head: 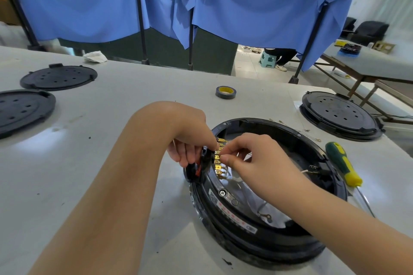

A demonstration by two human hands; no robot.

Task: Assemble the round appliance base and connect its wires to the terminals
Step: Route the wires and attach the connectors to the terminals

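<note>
The round black appliance base [257, 230] lies open side up on the white table, right of centre. A row of brass terminals [218, 161] stands along its inner left rim. My left hand [190, 140] grips that rim from outside, its index finger pressing on the upper terminals. My right hand [250, 158] reaches in from the right and pinches a small connector at the terminals between thumb and forefinger. White wires [228, 175] run under the right hand; a ring-lug wire [266, 216] lies loose inside the base.
A green and yellow screwdriver [343, 163] lies right of the base. A roll of black tape [225, 92] sits behind it. Three black round cover plates rest at far left [58, 78], near left [22, 111] and right [339, 116]. Blue curtains hang beyond the table.
</note>
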